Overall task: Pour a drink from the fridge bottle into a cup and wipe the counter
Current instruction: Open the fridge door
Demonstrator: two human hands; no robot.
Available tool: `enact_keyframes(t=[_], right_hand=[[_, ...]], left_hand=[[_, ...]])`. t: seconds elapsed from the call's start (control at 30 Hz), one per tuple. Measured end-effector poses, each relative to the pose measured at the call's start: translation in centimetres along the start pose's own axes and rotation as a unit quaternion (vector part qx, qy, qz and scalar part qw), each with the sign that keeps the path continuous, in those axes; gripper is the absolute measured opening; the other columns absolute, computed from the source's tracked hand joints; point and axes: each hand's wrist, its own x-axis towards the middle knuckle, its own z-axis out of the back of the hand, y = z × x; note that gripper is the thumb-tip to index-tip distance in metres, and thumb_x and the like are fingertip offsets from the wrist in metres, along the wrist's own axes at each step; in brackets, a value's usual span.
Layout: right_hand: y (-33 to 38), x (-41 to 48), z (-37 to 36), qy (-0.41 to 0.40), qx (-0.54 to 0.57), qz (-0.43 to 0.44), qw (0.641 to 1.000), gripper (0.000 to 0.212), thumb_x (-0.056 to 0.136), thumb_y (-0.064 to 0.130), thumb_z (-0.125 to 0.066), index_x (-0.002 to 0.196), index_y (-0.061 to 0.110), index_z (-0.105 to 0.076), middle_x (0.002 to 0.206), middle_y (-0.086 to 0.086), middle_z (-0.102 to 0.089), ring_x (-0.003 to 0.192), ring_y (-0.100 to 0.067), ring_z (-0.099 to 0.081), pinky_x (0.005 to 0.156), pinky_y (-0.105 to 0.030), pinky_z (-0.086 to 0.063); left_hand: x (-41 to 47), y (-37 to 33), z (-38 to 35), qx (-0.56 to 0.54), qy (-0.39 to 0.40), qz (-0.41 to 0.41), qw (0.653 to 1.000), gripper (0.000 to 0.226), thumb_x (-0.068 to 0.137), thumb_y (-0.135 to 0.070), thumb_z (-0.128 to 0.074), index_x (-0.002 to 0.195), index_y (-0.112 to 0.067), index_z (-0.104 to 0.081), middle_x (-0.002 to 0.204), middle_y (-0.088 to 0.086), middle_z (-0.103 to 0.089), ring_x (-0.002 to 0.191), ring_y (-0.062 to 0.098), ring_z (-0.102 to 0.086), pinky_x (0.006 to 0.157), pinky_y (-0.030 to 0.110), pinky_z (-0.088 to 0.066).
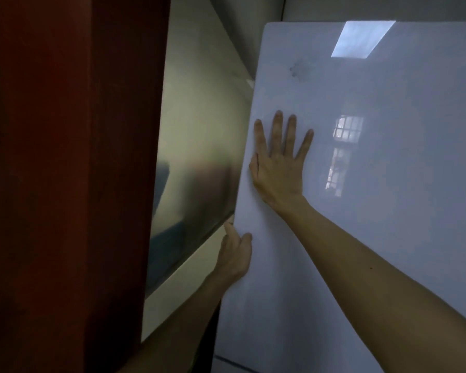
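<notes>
A glossy white fridge door [374,162] fills the right half of the head view. My right hand [279,160] lies flat against its front, fingers spread, near the door's left edge. Lower down, my left hand [234,254] curls its fingers around that same left edge of the door. The fridge's inside, the bottle, the cup and the counter are out of sight.
A dark red-brown cabinet side [65,184] stands close on the left. Between it and the fridge door runs a shiny pale panel [199,146] with blurred reflections. A seam crosses the fridge front near the bottom [234,363].
</notes>
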Motion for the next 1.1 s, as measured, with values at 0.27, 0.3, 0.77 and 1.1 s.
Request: enact_keyframes(t=[0.27,0.3,0.77,1.1], right_hand=[[0.3,0.1,-0.4,-0.02,-0.01,-0.014,1.0,0.063,0.099,0.04,-0.028,0.156,0.017,-0.012,0.16,-0.023,-0.01,0.147,-0.046,-0.008,0.112,-0.068,-0.002],[0.4,0.1,-0.3,-0.019,-0.012,-0.015,1.0,0.063,0.099,0.04,-0.028,0.156,0.017,-0.012,0.16,-0.023,-0.01,0.147,-0.046,-0.008,0.112,-0.068,-0.002],[0.7,0.0,0.1,-0.007,-0.021,-0.024,0.999,0.062,0.099,0.038,-0.027,0.156,0.018,-0.012,0.161,-0.021,-0.008,0.148,-0.044,-0.005,0.114,-0.068,-0.002],[1.6,-0.4,1.9,-0.019,-0.033,-0.041,0.998,0.06,0.098,0.036,-0.02,0.155,0.018,-0.017,0.161,-0.02,-0.011,0.148,-0.044,-0.007,0.113,-0.065,0.002]], left_hand=[[-0.1,0.1,-0.7,-0.023,-0.04,0.04,0.998,0.037,0.098,-0.022,-0.044,0.132,-0.015,-0.033,0.126,0.007,-0.051,0.106,0.022,-0.052,0.084,0.029,-0.037],[-0.1,0.2,-0.8,-0.031,-0.042,0.045,0.998,0.037,0.097,-0.022,-0.045,0.131,-0.015,-0.034,0.127,0.008,-0.052,0.105,0.021,-0.052,0.084,0.03,-0.038],[0.3,-0.1,-0.4,-0.018,-0.022,0.136,0.99,0.042,0.099,-0.032,-0.036,0.132,-0.007,-0.033,0.131,0.017,-0.048,0.113,0.032,-0.052,0.097,0.046,-0.043],[-1.2,-0.5,-0.4,0.052,-0.05,0.136,0.988,0.055,0.098,-0.037,-0.03,0.143,-0.005,-0.023,0.141,0.016,-0.042,0.119,0.032,-0.049,0.09,0.039,-0.039]])
